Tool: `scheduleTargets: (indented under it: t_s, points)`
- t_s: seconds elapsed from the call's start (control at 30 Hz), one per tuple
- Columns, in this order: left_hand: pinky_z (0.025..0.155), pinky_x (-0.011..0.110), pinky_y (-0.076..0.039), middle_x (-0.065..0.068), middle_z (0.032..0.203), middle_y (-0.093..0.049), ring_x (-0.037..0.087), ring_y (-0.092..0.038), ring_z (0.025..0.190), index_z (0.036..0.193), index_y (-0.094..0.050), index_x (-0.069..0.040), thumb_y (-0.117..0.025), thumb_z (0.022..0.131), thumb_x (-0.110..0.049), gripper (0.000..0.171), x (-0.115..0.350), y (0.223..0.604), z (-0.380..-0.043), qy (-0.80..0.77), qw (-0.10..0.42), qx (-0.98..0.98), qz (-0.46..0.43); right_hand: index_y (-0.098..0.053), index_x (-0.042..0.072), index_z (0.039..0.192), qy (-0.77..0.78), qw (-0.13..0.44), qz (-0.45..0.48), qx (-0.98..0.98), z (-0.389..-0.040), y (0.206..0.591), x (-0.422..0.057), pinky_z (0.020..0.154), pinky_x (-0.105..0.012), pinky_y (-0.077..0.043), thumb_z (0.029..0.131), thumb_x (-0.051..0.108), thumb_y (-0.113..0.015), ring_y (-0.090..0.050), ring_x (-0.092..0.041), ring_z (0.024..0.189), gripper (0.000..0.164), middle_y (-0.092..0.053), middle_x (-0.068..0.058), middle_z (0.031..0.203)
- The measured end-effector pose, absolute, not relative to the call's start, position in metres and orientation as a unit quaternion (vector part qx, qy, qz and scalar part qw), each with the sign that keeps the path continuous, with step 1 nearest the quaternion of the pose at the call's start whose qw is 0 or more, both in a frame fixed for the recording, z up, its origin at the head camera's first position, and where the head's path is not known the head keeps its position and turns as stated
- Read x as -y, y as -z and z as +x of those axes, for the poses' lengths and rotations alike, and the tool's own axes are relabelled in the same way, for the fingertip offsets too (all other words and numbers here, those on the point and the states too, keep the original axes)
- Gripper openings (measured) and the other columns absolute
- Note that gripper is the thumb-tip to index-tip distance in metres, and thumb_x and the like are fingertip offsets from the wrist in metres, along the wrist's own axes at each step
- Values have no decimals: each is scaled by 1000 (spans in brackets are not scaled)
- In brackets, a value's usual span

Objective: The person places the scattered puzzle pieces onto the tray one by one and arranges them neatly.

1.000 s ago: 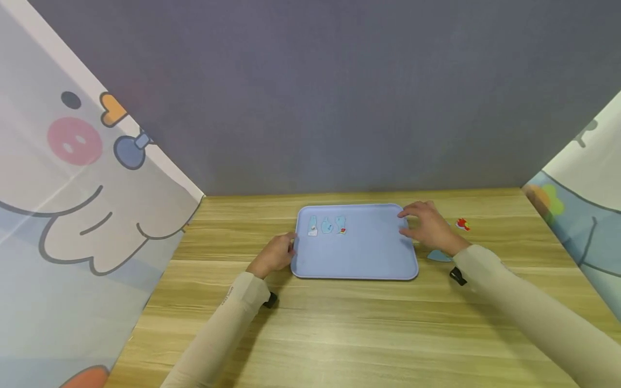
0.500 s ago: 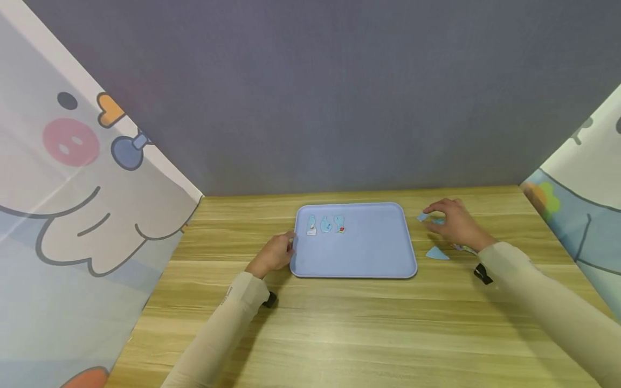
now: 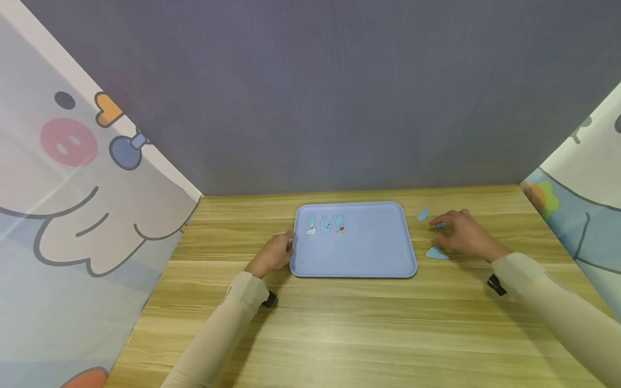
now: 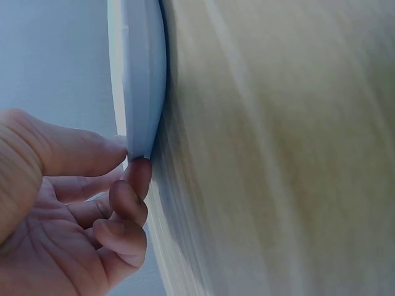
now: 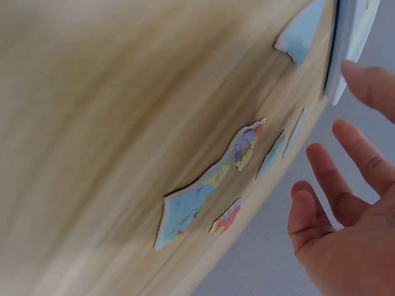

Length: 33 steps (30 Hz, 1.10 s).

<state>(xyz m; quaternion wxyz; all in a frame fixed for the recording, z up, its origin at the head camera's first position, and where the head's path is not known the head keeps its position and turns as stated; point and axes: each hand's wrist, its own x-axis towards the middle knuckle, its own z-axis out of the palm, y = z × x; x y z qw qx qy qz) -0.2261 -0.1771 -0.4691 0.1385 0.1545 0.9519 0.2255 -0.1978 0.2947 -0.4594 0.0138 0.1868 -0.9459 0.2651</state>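
My left hand pinches the left rim of a pale blue tray; the left wrist view shows the thumb on the tray's rim with fingertips against its other side. Three flat light-blue puzzle pieces lie in a row at the tray's upper left. My right hand hovers over loose pieces right of the tray, fingers apart, holding nothing. In the right wrist view, beneath it lie a long map-coloured puzzle piece, a small red-and-blue one and a plain blue one.
A small blue piece and a pointed blue piece rest on the wooden table near the tray's right edge. A grey upright panel stands behind the table, with cartoon-printed panels at the sides.
My right hand has moved right, from the tray's right rim to above the loose pieces, uncovering the blue pieces near the tray. My left hand keeps its hold on the tray.
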Motion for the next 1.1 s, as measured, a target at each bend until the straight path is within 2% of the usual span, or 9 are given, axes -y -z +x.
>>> scheduleTargets:
  t_s: [0.07,0.13,0.3,0.37,0.5,0.8,1.1]
  points:
    - [59,26,-46,5,84,-60,14,-53,67,135,-45,4,-59,91,-2,47,177,469,-226,-228,137,-951,155,-67,-3,106,-269,16,197,943,-195,462,-295,75,-43,-34,73,19,-82,-48,-35,92,42,-63,-19,104]
    - [59,26,-46,5,83,-60,14,-53,66,135,-46,4,-59,90,-1,47,177,469,-226,-231,136,-951,154,-67,-2,105,-278,6,206,938,-191,464,-295,83,-48,-34,72,22,-83,-50,-36,92,44,-64,-16,102]
    - [58,26,-46,5,82,-59,14,-53,65,135,-46,4,-59,90,-1,46,178,468,-225,-233,134,-951,153,-69,3,101,-274,-17,226,935,-182,469,-292,92,-52,-29,71,28,-84,-55,-33,97,42,-65,-8,101]
    - [58,26,-46,5,82,-59,14,-53,65,134,-47,4,-59,90,-1,46,178,468,-225,-234,131,-951,157,-70,5,98,-270,-11,229,935,-180,472,-291,85,-45,-34,71,26,-84,-54,-30,95,37,-65,-5,99]
    - [57,26,-46,5,80,-58,14,-53,64,134,-47,5,-59,90,0,46,178,468,-225,-236,129,-950,159,-72,8,93,-267,11,245,932,-177,477,-291,78,-41,-40,70,19,-84,-55,-24,89,28,-65,-1,94]
    - [58,26,-46,4,81,-59,14,-53,65,133,-47,4,-59,90,-1,45,177,467,-223,-231,129,-952,156,-72,8,91,-271,-7,233,934,-177,476,-288,80,-45,-44,74,14,-82,-57,-26,89,22,-66,0,93]
    - [58,26,-46,3,80,-58,14,-53,64,133,-47,4,-59,90,-1,44,177,468,-223,-230,130,-951,159,-70,8,88,-271,0,208,940,-181,481,-287,71,-37,-47,73,12,-82,-57,-19,80,19,-66,1,88]
